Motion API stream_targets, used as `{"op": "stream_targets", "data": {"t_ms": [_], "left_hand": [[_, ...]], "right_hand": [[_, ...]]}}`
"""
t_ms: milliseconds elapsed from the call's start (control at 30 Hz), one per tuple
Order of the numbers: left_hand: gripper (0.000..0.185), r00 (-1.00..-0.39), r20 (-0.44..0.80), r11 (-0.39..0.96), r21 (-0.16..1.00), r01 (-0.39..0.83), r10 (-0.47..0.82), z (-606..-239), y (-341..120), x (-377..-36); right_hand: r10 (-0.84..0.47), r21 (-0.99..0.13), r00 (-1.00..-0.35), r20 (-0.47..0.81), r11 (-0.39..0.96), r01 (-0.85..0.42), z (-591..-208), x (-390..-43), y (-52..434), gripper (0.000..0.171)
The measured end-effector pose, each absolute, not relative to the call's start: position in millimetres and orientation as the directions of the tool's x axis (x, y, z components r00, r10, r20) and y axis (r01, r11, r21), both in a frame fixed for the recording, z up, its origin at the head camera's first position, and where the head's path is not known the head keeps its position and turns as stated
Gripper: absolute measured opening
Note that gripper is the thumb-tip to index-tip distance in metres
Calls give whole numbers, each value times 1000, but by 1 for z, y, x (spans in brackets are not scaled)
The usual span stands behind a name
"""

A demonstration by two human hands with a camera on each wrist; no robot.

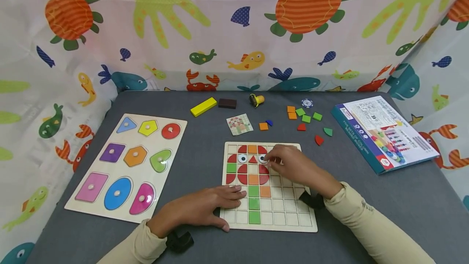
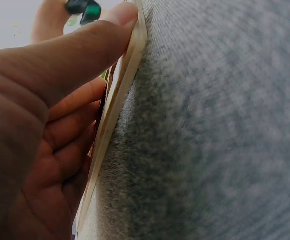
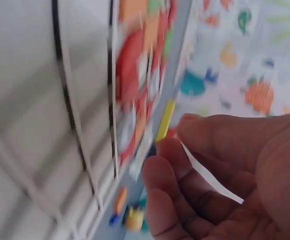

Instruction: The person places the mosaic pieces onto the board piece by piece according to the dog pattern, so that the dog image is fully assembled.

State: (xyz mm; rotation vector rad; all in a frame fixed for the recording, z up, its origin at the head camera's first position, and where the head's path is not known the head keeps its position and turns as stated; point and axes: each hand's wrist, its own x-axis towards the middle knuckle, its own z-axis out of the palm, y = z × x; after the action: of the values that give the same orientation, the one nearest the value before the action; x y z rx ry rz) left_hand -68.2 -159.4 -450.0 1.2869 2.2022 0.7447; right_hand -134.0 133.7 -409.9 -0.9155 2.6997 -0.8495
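hands on the mosaic grid board

the left hand [image 1: 199, 209] lies flat with straight fingers on the lower left corner of the wooden grid board [image 1: 293, 211], thumb at its edge. the right hand [image 1: 293, 166], fingers curled, pinches a thin white piece [image 3: 212, 177] over the board's upper right, beside the eye tiles. loose coloured tiles [image 1: 305, 118] lie behind the board on the grey table [image 1: 205, 133].
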Motion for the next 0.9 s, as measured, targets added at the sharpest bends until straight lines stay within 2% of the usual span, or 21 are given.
{"op": "stream_targets", "data": {"t_ms": [133,400,600,900], "left_hand": [[71,-444,-124,407,663,629,887,-450,-160,-68],[71,-441,-111,401,650,646,891,-450,-159,-67],[70,-437,-110,399,642,654,893,-450,-159,-67],[71,-443,-112,401,654,641,890,-450,-160,-67]], "right_hand": [[-509,-594,-859,43,678,-432,-407,-167,150,16],[-320,-617,-947,-39,753,-229,-419,-225,182,25],[-213,-582,-976,-52,800,-144,-427,-252,193,29],[-238,-522,-965,-114,841,-146,-431,-265,191,32]]}}
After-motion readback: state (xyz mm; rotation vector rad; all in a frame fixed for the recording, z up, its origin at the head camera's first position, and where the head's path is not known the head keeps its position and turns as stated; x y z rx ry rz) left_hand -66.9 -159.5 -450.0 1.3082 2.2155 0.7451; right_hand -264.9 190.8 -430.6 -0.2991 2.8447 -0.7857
